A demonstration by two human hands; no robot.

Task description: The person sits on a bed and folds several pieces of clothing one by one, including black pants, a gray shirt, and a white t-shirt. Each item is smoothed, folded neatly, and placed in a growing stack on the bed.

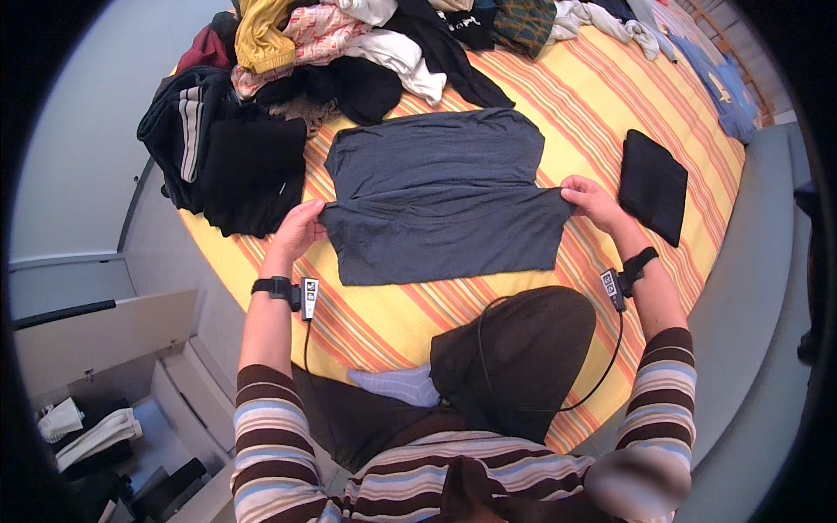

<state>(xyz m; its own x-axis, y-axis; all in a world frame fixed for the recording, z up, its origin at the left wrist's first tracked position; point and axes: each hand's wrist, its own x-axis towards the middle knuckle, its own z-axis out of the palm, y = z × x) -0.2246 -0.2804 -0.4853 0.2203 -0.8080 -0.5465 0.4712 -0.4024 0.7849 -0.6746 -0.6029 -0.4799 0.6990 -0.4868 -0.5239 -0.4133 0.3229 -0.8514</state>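
Note:
A dark grey garment lies spread on the striped bedspread in front of me, its near part doubled over the far part along a loose crease. My left hand pinches the fabric at the left end of that crease. At the right end, my right hand grips the cloth between thumb and fingers. Both hands wear wrist straps with small cabled devices. Close by my left hand is a stack of folded black clothes. Beyond my right wrist rests a folded black garment.
A heap of mixed clothes covers the far left of the bed. More garments lie along the far edge. My bent knee rises at the near side. An open drawer holding clothes sits at lower left.

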